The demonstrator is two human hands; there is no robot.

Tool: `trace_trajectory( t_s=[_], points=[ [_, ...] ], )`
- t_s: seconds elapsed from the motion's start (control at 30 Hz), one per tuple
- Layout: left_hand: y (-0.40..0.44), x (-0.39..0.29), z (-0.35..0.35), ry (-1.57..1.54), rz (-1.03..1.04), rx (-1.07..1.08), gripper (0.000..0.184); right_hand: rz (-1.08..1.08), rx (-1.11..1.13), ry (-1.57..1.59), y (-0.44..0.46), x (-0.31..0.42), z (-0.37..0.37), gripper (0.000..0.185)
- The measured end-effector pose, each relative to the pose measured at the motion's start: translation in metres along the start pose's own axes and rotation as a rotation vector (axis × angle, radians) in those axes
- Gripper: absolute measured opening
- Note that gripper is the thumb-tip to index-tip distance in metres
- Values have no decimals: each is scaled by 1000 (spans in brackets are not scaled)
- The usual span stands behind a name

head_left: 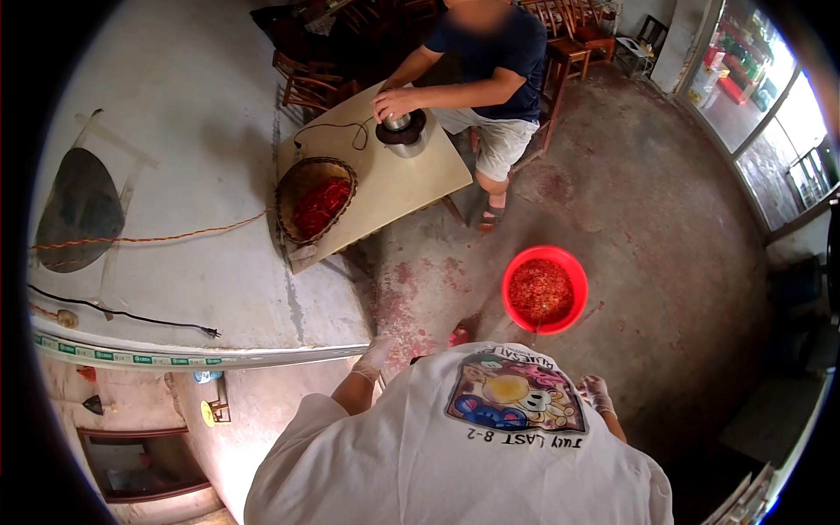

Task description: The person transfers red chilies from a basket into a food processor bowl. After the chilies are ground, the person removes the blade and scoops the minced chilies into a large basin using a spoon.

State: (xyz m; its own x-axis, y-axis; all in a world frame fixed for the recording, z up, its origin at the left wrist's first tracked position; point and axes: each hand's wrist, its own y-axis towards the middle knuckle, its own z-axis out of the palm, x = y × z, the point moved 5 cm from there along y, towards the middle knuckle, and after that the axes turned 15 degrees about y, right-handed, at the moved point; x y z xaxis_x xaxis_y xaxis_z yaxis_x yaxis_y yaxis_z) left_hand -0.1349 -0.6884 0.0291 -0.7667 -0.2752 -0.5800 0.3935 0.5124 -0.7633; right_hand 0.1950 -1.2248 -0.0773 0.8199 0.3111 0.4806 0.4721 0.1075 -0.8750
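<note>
My left hand, in a clear thin glove, hangs beside the end of the pale wall, fingers stretched out and nothing visible in it. My right hand, gloved the same way, is low at the right of my white T-shirt. Its fingers look loosely apart, with no object seen in them. On the floor ahead stands a red basin holding chopped red chilli. A thin handle seems to stick out at its near side. Both hands are apart from the basin.
A co-worker sits at a table, hands on an electric food chopper. A woven basket of red chillies stands on the table. Wooden chairs are behind. A loose plug cable hangs along the wall.
</note>
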Motion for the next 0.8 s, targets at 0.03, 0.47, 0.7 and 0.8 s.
trace_trajectory(
  t_s=[0.03,0.47,0.7,0.8],
  points=[
    [4,3,-1,20,25,2,31,-7,9,-4,2,-2,-1,17],
    [21,25,-1,-28,-26,-11,26,-22,35,-72,12,-5,1,21],
    [28,39,-3,-26,18,19,29,3,37,-58,2,6,9,23],
    [17,30,-2,-29,65,-14,28,6,35,-74,1,9,11,22]
  ],
)
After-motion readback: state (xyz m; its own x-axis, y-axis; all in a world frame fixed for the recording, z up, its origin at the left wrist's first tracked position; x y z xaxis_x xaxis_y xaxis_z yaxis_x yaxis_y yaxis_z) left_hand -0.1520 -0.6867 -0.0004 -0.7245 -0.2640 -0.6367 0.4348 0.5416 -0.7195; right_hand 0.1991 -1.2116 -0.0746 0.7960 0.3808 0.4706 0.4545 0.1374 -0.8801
